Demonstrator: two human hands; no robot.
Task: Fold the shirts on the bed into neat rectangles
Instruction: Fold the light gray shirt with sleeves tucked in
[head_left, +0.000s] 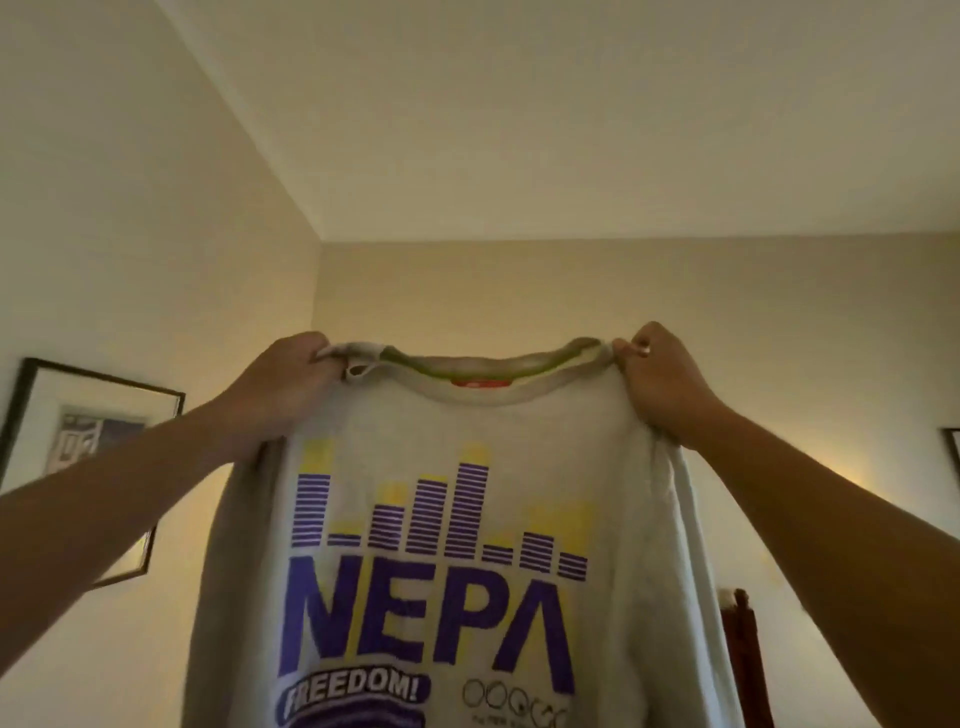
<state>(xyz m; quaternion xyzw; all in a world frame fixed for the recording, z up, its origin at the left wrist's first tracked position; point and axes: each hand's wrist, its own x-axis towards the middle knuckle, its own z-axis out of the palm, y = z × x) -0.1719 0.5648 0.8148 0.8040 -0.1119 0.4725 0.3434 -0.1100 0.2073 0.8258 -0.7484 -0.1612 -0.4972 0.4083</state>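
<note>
Head view: both hands (283, 382) (660, 382) grip soft grey shirt (441, 426).

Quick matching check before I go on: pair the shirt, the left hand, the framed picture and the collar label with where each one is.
Things:
1. shirt
2. left hand
3. framed picture
4. collar label

Places or states:
A. on the left wall
B. red, inside the neckline
C. held up, print facing the camera
D. gripping one shoulder of the shirt

Pairs: 1-C, 2-D, 3-A, 4-B
</note>
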